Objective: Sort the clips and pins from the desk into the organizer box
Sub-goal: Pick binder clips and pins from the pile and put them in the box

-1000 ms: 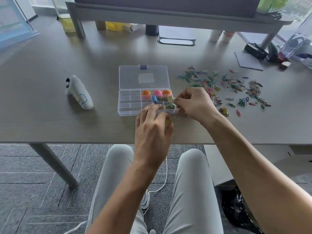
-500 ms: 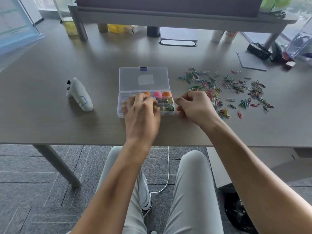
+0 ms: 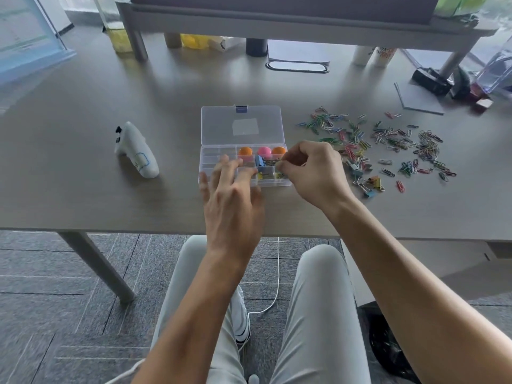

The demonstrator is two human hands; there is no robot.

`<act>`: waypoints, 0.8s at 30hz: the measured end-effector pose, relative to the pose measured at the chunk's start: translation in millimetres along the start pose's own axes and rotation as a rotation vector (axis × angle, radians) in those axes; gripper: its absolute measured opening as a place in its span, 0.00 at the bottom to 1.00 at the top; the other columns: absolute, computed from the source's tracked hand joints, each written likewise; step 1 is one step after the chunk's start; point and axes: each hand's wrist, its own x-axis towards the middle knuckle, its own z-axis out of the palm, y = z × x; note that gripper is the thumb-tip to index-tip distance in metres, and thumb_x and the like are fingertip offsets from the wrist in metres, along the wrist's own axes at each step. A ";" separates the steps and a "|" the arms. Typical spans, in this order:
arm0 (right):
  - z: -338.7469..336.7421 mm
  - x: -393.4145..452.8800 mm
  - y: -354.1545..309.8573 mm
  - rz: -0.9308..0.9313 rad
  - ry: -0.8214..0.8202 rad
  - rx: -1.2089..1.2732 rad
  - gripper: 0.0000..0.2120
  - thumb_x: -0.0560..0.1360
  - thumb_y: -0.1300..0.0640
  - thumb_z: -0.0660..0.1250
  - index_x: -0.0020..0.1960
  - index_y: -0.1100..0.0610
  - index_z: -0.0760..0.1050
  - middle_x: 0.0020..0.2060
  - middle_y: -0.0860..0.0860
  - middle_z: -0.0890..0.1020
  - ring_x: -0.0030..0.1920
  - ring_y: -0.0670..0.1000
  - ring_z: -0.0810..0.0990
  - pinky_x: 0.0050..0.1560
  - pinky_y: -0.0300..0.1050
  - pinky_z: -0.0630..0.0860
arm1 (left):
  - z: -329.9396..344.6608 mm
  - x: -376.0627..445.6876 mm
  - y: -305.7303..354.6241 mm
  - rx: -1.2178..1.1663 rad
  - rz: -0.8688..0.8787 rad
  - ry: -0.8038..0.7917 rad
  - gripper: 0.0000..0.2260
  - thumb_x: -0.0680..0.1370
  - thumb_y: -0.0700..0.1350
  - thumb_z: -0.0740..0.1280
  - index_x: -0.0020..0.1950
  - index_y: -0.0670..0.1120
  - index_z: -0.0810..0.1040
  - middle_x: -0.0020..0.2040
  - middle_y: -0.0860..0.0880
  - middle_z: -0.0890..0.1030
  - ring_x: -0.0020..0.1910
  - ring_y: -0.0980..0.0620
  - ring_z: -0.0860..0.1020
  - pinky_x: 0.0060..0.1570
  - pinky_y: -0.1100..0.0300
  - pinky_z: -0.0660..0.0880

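Note:
A clear plastic organizer box (image 3: pixel 210 156) lies open on the desk, its lid (image 3: pixel 243 126) flat behind it. Orange and pink round pins (image 3: pixel 261 151) fill the back right compartments, with binder clips below them. My left hand (image 3: pixel 232 198) hovers over the box's front left, fingers spread and holding nothing. My right hand (image 3: pixel 315 170) is pinched at the box's right edge on a small item that I cannot make out. Coloured paper clips (image 3: pixel 388 142) lie scattered to the right, and a few binder clips (image 3: pixel 368 184) sit nearest my right wrist.
A white handheld device (image 3: pixel 137 151) lies left of the box. A raised shelf (image 3: pixel 277 20) spans the back with cups and bottles under it. A grey card (image 3: pixel 421 98) and black items sit at the far right. The desk's front edge (image 3: pixel 110 230) runs above my knees.
My left hand went from closed at the desk front to over the box, and its fingers are now spread. My right hand stayed at the box's right edge, shifting slightly toward it.

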 end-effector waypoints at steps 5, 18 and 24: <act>11.5 9.3 -6.3 0.065 -0.024 -0.179 0.09 0.68 0.46 0.76 0.42 0.49 0.80 0.38 0.44 0.83 0.44 0.51 0.82 0.44 0.48 0.80 | 2.7 -7.2 -2.0 0.063 0.030 -0.047 0.15 0.79 0.45 0.65 0.66 0.50 0.79 0.72 0.46 0.73 0.77 0.46 0.62 0.77 0.39 0.52; 17.1 13.5 -20.4 0.035 -0.068 -0.383 0.12 0.69 0.45 0.77 0.37 0.49 0.77 0.38 0.46 0.83 0.41 0.53 0.81 0.39 0.44 0.71 | 4.3 -8.4 -4.2 0.115 0.045 -0.046 0.16 0.78 0.45 0.65 0.66 0.51 0.79 0.72 0.45 0.72 0.76 0.46 0.64 0.77 0.40 0.51; 15.3 12.0 -18.1 0.016 -0.085 -0.324 0.10 0.69 0.47 0.77 0.37 0.49 0.78 0.38 0.46 0.83 0.42 0.52 0.82 0.41 0.46 0.78 | 3.3 -9.5 -4.4 0.101 0.047 -0.048 0.17 0.78 0.45 0.65 0.67 0.50 0.78 0.73 0.46 0.72 0.77 0.47 0.63 0.77 0.41 0.50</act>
